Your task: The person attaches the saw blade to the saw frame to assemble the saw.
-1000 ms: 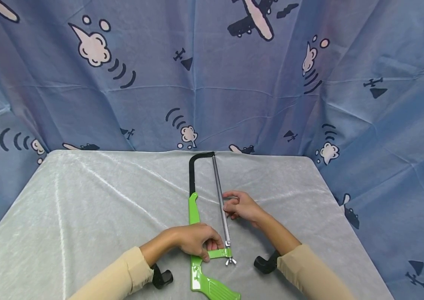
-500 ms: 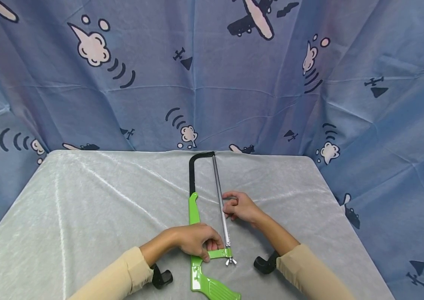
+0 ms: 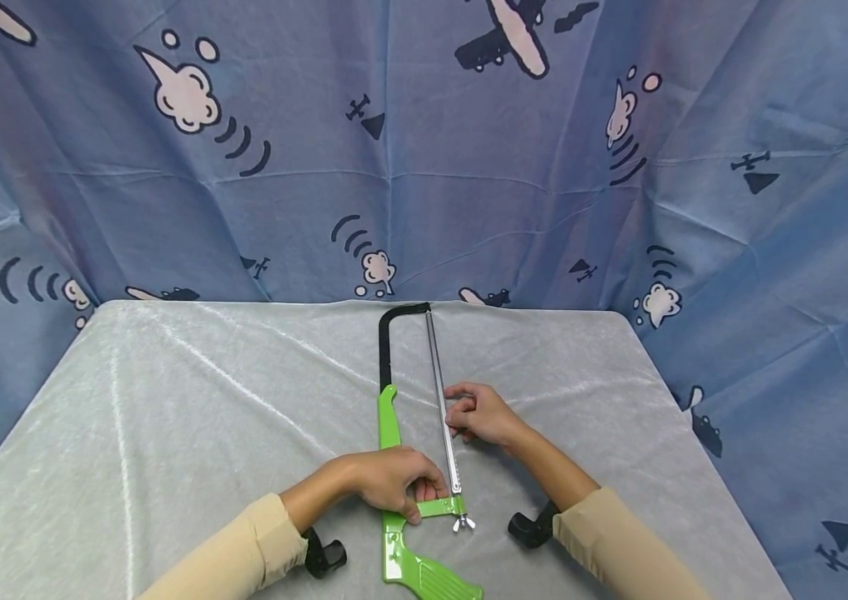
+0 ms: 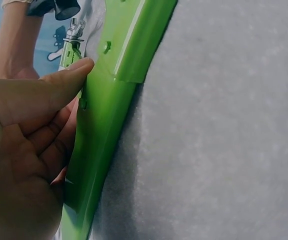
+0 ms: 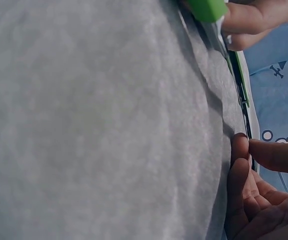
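A hacksaw [image 3: 389,425] lies on the cloth in the head view, its green handle [image 3: 439,581] toward me and its black frame bar [image 3: 384,350] at the far end. The grey blade [image 3: 435,358] runs along its right side down to a short green arm with a silver wing nut [image 3: 464,523]. My left hand [image 3: 397,479] reaches over the green frame and pinches that short arm; its thumb [image 4: 79,72] shows there in the left wrist view. Midway along the blade, my right hand [image 3: 489,417] pinches it between thumb and fingers [image 5: 239,172].
A grey velvety cloth [image 3: 228,467] with creases covers the table. Behind it hangs a blue curtain [image 3: 454,217] printed with planes and clouds. The saw's far end reaches the table's back edge. Black wrist mounts [image 3: 324,557] sit below both sleeves.
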The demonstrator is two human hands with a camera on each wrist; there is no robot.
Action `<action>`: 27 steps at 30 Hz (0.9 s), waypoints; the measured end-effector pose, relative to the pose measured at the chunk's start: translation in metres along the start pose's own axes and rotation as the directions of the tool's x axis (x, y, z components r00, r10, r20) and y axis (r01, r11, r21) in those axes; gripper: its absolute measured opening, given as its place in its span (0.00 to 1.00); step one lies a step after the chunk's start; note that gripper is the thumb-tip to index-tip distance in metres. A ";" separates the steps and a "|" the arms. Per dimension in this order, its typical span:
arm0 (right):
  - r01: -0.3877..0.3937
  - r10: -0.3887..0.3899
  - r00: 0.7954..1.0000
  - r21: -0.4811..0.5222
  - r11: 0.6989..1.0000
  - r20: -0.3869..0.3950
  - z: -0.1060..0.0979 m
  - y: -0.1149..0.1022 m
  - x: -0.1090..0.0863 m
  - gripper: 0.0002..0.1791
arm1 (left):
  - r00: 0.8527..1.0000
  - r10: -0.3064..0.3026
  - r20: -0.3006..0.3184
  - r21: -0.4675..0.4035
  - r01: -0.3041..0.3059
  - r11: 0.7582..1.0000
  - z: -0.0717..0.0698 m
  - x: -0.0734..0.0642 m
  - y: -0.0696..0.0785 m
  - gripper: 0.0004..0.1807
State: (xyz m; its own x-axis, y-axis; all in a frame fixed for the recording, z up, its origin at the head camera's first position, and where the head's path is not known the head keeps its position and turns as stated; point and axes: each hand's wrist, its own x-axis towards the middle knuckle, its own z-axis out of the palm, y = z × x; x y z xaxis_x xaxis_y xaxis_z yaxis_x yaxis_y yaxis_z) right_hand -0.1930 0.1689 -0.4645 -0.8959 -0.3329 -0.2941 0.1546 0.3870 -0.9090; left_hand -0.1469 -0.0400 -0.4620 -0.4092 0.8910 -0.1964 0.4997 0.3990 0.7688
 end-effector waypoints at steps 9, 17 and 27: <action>0.008 -0.008 1.000 -0.010 1.000 -0.018 0.000 0.000 -0.001 0.24 | 1.000 -0.008 0.000 -0.008 0.008 1.000 0.000 -0.001 0.001 0.18; 0.065 -0.075 0.994 -0.119 0.991 -0.085 0.006 -0.005 -0.013 0.27 | 1.000 -0.015 0.000 -0.009 0.015 1.000 0.001 -0.001 0.001 0.18; 0.232 -0.228 0.973 -0.199 0.952 0.040 0.000 -0.015 -0.040 0.20 | 1.000 -0.021 -0.002 -0.013 0.021 1.000 0.000 -0.001 0.002 0.18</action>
State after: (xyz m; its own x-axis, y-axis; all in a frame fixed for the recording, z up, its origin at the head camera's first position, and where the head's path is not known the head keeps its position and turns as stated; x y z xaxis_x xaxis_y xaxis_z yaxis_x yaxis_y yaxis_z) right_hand -0.1596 0.1763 -0.4393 -0.8901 -0.4467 -0.0906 -0.1431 0.4625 -0.8750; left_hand -0.1453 -0.0396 -0.4604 -0.4212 0.8819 -0.2118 0.4809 0.4152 0.7722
